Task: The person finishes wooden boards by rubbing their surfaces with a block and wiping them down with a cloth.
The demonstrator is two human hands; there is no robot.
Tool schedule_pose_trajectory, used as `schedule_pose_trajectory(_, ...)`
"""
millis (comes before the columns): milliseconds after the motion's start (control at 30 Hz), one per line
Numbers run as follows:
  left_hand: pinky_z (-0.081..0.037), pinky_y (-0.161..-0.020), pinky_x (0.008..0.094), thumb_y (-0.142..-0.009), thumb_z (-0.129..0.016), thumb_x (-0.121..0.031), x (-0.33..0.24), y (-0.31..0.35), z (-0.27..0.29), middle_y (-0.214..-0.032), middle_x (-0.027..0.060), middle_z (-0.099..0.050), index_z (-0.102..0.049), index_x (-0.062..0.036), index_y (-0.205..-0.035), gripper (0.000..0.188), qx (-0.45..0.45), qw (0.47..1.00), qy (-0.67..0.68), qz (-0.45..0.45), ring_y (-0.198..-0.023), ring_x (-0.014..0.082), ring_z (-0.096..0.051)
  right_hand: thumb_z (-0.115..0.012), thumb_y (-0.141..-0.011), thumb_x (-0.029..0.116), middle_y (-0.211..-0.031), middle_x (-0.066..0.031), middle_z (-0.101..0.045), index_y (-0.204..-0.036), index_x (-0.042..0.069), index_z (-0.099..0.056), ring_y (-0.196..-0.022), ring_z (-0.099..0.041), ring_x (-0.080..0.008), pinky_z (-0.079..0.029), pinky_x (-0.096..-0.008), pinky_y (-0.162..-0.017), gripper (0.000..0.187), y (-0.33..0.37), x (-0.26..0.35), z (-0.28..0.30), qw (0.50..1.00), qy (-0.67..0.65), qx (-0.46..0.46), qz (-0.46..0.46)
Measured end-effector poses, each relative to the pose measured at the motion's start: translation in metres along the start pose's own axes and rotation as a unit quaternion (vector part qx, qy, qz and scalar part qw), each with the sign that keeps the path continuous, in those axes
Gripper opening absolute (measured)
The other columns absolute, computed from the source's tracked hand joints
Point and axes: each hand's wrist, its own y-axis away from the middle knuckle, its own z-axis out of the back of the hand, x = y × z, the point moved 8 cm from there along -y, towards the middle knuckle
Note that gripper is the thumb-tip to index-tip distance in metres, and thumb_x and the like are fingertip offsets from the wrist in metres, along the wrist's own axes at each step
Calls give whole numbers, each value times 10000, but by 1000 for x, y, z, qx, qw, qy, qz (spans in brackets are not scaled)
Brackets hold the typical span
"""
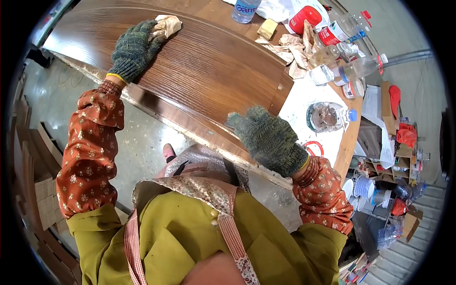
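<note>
A dark brown wood-grain panel (204, 61) with a curved far edge lies before me on the table. My left hand (136, 51), in a dark green knitted glove, is closed on a crumpled tan cloth (167, 25) and presses it against the panel's upper face. In a matching glove, my right hand (268, 137) grips the panel at its near right corner. The fingers bend over the edge there, and the glove hides that corner and part of the grip.
The worktable (350, 137) holds a large clear bottle (325, 117), several other plastic bottles, a red container (305, 20), a yellow block (267, 29) and crumpled tan cloths (298, 50). Cluttered shelves (403, 164) stand at the right. Boards (40, 166) lean at the left.
</note>
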Motion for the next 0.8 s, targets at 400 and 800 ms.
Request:
schedule_pose_trajectory(400,-441,-892,436,-895,-555,-382,42,14,28,-1139,190,-594,-535,-38,-1201,461,-28,996,73,34,-1043,367,-560,-558,-809,173,-806,-98,-535,-1011,88,-535,-743,-600,-259,-501,-370,-552,220,-13,7,5,999,16,-43,22)
schedule_pose_trajectory(800,-437,-892,434,-876,-575,-355,60,17,21,-1093,171,-620,-576,-56,-1159,411,-93,992,54,63,-1020,351,-571,-496,-880,140,-1043,-128,-627,-1114,105,-602,-945,-589,-311,-466,-418,-814,259,-35,-88,40,955,-61,-223,-185)
